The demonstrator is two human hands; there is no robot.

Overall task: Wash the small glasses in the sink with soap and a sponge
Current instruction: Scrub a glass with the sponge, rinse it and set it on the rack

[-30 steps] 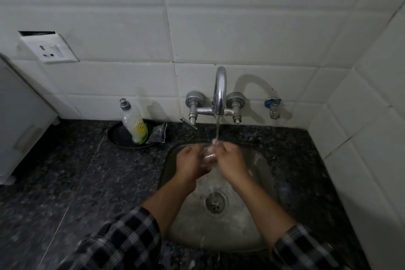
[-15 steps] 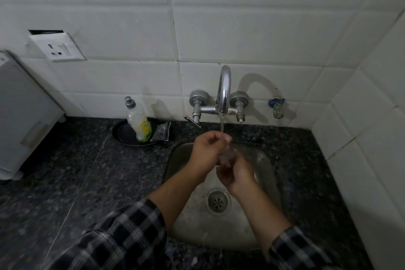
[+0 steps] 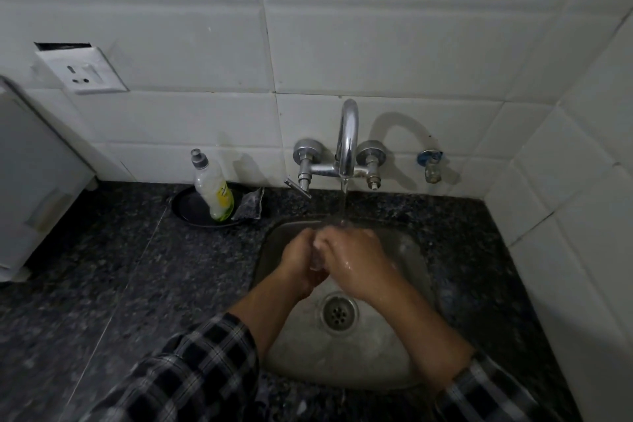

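While water from the tap (image 3: pixel 347 134) runs over them, the left hand (image 3: pixel 299 262) and right hand (image 3: pixel 358 260) curl together round the small glass (image 3: pixel 317 252), mostly hidden, above the sink (image 3: pixel 376 349). Light, wet, likely slippery and fragile, it is best gripped round its sides.

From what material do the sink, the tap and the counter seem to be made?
The sink looks like stainless steel: dull grey sheen, water marks. The tap is probably chromed metal: bright mirror highlights. The counter seems polished granite, black with grey speckles, or perhaps an imitation.
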